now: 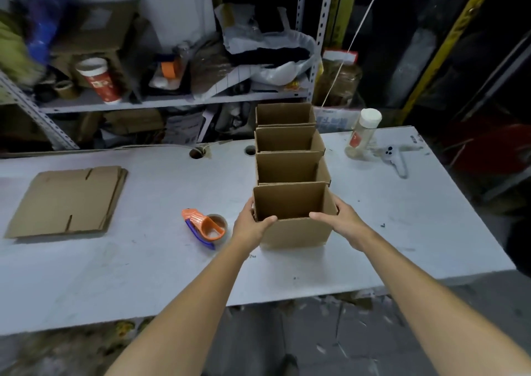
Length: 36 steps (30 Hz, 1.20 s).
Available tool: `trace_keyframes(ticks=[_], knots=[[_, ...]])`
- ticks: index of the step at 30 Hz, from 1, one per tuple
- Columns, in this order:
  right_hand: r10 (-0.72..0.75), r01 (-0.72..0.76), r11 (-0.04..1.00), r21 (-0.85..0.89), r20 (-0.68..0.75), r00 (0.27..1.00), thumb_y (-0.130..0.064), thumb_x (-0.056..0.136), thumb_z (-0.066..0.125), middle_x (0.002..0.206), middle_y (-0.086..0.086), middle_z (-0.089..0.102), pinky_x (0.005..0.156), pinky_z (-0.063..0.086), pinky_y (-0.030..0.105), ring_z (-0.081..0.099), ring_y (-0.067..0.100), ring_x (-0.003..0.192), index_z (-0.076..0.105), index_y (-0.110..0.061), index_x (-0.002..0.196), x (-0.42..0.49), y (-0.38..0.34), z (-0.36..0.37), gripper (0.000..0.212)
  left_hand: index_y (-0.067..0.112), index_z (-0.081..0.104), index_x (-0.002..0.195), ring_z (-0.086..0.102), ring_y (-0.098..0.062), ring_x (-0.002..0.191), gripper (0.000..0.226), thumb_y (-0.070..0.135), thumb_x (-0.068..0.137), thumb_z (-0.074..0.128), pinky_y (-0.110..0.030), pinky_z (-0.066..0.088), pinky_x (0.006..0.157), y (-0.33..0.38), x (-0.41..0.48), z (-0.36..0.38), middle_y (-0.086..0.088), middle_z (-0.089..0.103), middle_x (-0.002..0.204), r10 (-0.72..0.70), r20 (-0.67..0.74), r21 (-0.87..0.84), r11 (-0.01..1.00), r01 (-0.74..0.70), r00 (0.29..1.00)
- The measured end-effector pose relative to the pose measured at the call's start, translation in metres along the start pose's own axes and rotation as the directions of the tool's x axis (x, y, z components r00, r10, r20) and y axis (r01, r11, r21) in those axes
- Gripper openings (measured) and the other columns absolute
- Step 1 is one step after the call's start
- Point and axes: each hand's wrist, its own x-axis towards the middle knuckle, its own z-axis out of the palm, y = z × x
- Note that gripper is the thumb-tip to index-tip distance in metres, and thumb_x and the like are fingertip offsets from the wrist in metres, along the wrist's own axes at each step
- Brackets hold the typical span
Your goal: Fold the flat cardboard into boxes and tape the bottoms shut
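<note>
Both hands on the near box [296,217]: my left hand [251,226] and right hand [339,219] clasp its side walls, fingers [268,220] curled over the front rim. It stands upright at mid-desk, touching a row of three boxes [287,145] running to the far edge. Four made; bottoms hidden. Flat stack [66,200] left, unfolded. Tape gun [204,227] idle beside my left hand.
</note>
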Motion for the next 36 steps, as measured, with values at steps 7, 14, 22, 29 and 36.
trace_keyframes(ticks=[7, 14, 22, 29, 36], knots=[[0.013, -0.013, 1.000, 0.004, -0.007, 1.000, -0.059, 0.066, 0.086, 0.149, -0.009, 0.049, 0.113, 0.042, 0.048, 0.044, 0.021, 0.138, 0.035, -0.041, 0.152, 0.002, -0.001, -0.001, 0.102, 0.030, 0.029, 0.155, 0.047, -0.024, 0.136, 0.082, 0.036, 0.089, 0.075, -0.044, 0.045, 0.110, 0.003, 0.008, 0.005, -0.002, 0.045, 0.153, -0.018, -0.042, 0.090, 0.996, 0.022, 0.999], [0.015, -0.018, 0.999, -0.027, -0.098, 0.995, -0.039, 0.091, 0.072, 0.150, 0.000, 0.047, 0.110, 0.040, 0.041, 0.042, 0.020, 0.138, 0.041, -0.027, 0.150, -0.011, 0.002, 0.000, 0.067, 0.028, 0.026, 0.158, 0.044, -0.027, 0.140, 0.081, 0.052, 0.091, 0.066, -0.044, 0.044, 0.110, 0.003, 0.006, -0.002, -0.005, 0.042, 0.156, -0.047, -0.029, 0.227, 0.973, 0.052, 0.998], [0.181, -0.165, 0.983, 0.074, -0.451, 0.874, -0.028, 0.100, 0.058, 0.129, 0.009, 0.062, 0.093, 0.046, 0.037, 0.057, 0.022, 0.111, 0.057, -0.017, 0.134, -0.047, 0.047, 0.021, 0.036, 0.023, 0.050, 0.146, 0.056, -0.020, 0.126, 0.048, 0.040, 0.101, 0.054, -0.025, 0.045, 0.085, -0.019, -0.019, -0.062, -0.002, 0.057, 0.142, -0.036, -0.089, 0.360, 0.931, 0.066, 0.995], [0.213, -0.244, 0.906, -0.346, -0.127, 0.969, -0.021, 0.099, 0.059, 0.124, 0.009, 0.062, 0.090, 0.044, 0.031, 0.055, 0.021, 0.104, 0.054, -0.009, 0.137, -0.070, 0.072, 0.143, 0.040, 0.024, 0.057, 0.137, 0.059, -0.012, 0.109, 0.037, 0.036, 0.102, 0.054, -0.025, 0.046, 0.096, -0.114, -0.094, -0.152, 0.003, 0.064, 0.130, -0.106, -0.073, 0.368, 0.921, 0.126, 0.992], [0.165, -0.090, 0.844, -0.529, 0.096, 0.982, -0.037, 0.099, 0.060, 0.137, 0.004, 0.058, 0.102, 0.048, 0.033, 0.059, 0.022, 0.120, 0.051, -0.022, 0.140, -0.062, 0.002, 0.320, 0.045, 0.028, 0.058, 0.135, 0.058, -0.011, 0.108, 0.035, 0.038, 0.101, 0.054, -0.030, 0.051, 0.091, -0.197, -0.135, -0.292, 0.007, 0.063, 0.125, -0.167, -0.161, 0.343, 0.915, 0.213, 0.973]])
